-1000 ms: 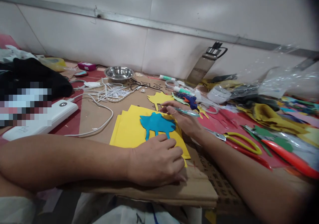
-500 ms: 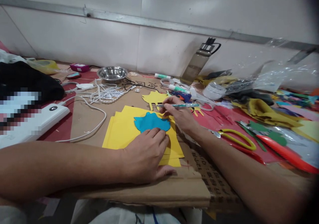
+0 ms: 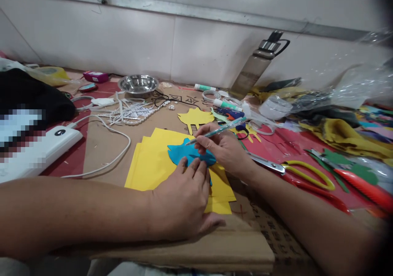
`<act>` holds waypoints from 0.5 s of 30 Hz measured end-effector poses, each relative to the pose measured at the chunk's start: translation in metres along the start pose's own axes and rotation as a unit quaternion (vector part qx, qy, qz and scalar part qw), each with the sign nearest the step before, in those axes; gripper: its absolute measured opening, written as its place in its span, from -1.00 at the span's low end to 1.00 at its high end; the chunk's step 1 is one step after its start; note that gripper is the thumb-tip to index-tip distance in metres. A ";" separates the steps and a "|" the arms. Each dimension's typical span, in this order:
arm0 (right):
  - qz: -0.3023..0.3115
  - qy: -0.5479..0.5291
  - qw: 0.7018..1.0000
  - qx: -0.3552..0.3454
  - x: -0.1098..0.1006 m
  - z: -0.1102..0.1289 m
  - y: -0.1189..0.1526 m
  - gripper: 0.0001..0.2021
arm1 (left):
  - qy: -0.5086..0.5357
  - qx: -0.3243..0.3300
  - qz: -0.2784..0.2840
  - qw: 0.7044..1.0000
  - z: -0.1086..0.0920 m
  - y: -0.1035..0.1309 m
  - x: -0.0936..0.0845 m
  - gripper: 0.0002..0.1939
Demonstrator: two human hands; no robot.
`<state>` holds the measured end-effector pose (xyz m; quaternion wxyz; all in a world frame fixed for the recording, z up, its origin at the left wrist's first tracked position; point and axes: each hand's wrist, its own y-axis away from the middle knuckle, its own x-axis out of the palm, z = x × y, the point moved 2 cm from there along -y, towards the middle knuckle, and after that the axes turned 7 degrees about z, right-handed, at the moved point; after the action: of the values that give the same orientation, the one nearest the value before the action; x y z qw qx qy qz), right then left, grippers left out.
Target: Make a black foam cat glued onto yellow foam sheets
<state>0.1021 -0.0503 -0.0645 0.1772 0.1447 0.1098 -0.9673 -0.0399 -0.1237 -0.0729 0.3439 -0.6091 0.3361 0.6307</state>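
My left hand (image 3: 187,198) lies with its fingers stretched out, pressing on the lower part of a blue animal-shaped cutout (image 3: 178,154). Beneath the cutout is a stack of yellow sheets (image 3: 145,163), felt or paper, I cannot tell which. Pinched in my right hand (image 3: 227,147) is a pen (image 3: 224,127) with a clear and teal barrel. Its tip is over the upper edge of the blue cutout; whether it touches is too small to tell. Just behind the sheets lies a yellow animal-shaped cutout (image 3: 196,117). My left fingers hide part of the blue cutout.
Scissors (image 3: 307,175) and a red-handled cutter (image 3: 362,188) lie on the right. Behind stand a leaning bottle (image 3: 253,69) and a steel bowl (image 3: 138,85). A white power bank (image 3: 61,143) with its cable is on the left, on cardboard (image 3: 106,145).
My right hand has brought the pen down and left, from beside the yellow cutout to over the blue one. My left hand stays on the blue cutout. The view has shifted slightly.
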 end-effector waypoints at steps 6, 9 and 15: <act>0.020 0.082 0.996 -0.012 0.005 0.003 0.003 -0.87 | -0.016 0.013 -0.014 1.000 0.000 -0.002 0.000 -0.18; -0.010 0.073 0.997 -0.015 -0.002 0.004 0.004 -0.83 | -0.013 0.014 -0.012 1.000 0.000 -0.003 -0.005 -0.24; -0.069 0.030 0.997 -0.017 -0.022 0.006 0.002 -0.66 | -0.001 0.009 0.010 1.000 -0.001 -0.001 -0.010 -0.35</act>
<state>0.1215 -0.0469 -0.0522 0.1091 0.1631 0.1409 -0.9704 -0.0383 -0.1243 -0.0634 0.3433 -0.6024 0.3475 0.6313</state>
